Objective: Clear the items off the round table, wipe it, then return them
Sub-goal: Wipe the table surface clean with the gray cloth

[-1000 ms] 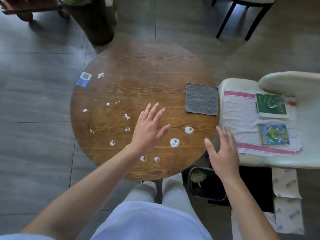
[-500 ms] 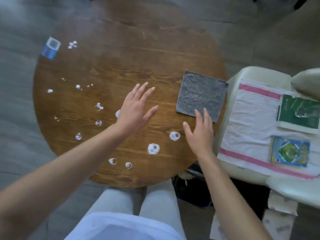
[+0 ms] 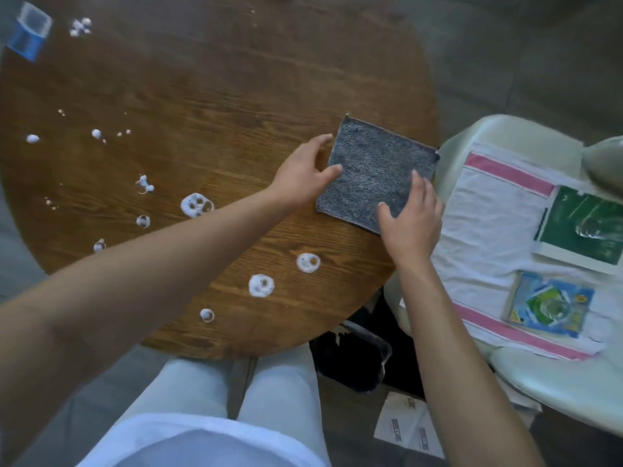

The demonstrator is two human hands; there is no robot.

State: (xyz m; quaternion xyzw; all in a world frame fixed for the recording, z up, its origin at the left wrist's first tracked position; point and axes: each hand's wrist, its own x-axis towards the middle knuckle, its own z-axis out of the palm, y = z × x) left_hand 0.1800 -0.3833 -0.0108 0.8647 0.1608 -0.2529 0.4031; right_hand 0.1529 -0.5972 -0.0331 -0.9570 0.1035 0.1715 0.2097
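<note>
The round wooden table [image 3: 215, 96] carries several white foam blobs, such as one [image 3: 261, 285] near the front edge. A square grey cloth [image 3: 371, 166] lies flat at the table's right edge. My left hand [image 3: 303, 173] rests at the cloth's left edge, with its fingertips on the fabric. My right hand [image 3: 409, 220] lies on the cloth's near right corner, fingers spread over it. Neither hand has lifted the cloth. A small blue and clear packet [image 3: 28, 35] sits at the table's far left rim.
A cream chair [image 3: 556, 382] stands to the right, draped with a white towel with pink stripes [image 3: 488, 210]. On the towel lie a green booklet [image 3: 586, 227] and a blue booklet [image 3: 549, 305], each under a clear glass. A black bin [image 3: 350, 358] stands below the table edge.
Both hands moved forward and right onto the grey cloth. The view tilted down and closer to the table.
</note>
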